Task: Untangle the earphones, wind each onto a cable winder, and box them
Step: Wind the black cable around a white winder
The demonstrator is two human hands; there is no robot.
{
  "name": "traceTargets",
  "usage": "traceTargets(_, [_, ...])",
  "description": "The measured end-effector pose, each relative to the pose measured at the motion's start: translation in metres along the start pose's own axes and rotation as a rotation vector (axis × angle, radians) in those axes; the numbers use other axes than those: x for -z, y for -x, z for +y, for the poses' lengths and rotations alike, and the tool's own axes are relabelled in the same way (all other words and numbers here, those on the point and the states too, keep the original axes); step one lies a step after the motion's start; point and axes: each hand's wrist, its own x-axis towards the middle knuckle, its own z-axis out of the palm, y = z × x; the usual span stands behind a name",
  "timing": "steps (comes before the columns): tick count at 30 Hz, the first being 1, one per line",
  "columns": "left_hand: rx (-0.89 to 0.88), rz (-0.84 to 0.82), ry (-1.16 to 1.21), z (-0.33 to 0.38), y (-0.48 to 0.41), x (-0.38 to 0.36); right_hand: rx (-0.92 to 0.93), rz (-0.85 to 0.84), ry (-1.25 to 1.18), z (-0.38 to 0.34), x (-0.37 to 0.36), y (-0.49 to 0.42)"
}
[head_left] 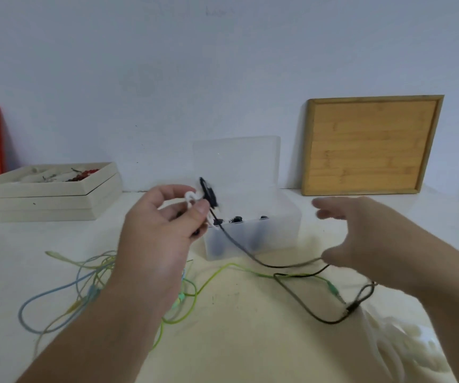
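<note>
Centrally, the left hand (164, 225) pinches a white winder (191, 199) partly wound with black earphone cable (250, 257), raised in front of a clear open box (272, 228). The cable trails right across the surface (250, 341), passing under the right hand (366, 233), which is spread open and blurred. Green earphones (214, 275) and blue earphones (46, 291) lie tangled near left. A wooden tray (369, 145) leans on the far wall (223, 64).

Translucent plastic box (272, 230), wooden tray (372, 145)
</note>
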Motion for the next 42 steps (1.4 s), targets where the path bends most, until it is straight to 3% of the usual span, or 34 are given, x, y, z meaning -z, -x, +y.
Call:
traceTargets(2, [0.013,-0.077,-0.021,-0.003,0.007,-0.005,0.198,-0.011,-0.251,-0.011,-0.004,0.006])
traceTargets(5, [0.060,-0.188,0.031,-0.001,0.015,-0.010,0.291,-0.162,-0.611,-0.030,-0.016,0.014])
traceTargets(8, [0.100,-0.249,0.095,0.001,0.018,-0.012,0.373,-0.289,-0.534,-0.039,-0.029,0.017])
traceTargets(15, [0.123,-0.182,0.043,-0.005,0.016,-0.011,0.176,-0.179,-0.628,-0.037,-0.028,0.014])
traceTargets(20, [-0.077,-0.179,-0.275,-0.007,0.020,-0.011,0.157,-0.123,-0.738,-0.040,-0.026,0.015])
traceTargets(26, [-0.115,-0.345,-0.471,-0.009,0.023,-0.013,0.194,0.083,-0.741,-0.030,-0.016,0.010])
traceTargets(30, [-0.003,-0.514,-0.335,-0.005,0.027,-0.015,0.177,0.228,-0.627,-0.022,-0.010,0.008])
traceTargets(33, [0.042,-0.590,-0.226,-0.001,0.029,-0.016,0.169,0.248,-0.623,-0.023,-0.010,0.008])
traceTargets(37, [0.066,-0.626,-0.081,0.002,0.030,-0.016,0.096,0.165,-0.629,-0.022,-0.017,0.004])
traceTargets(42, [0.024,-0.435,0.029,0.002,0.028,-0.017,0.056,-0.184,-0.445,-0.023,-0.031,0.003])
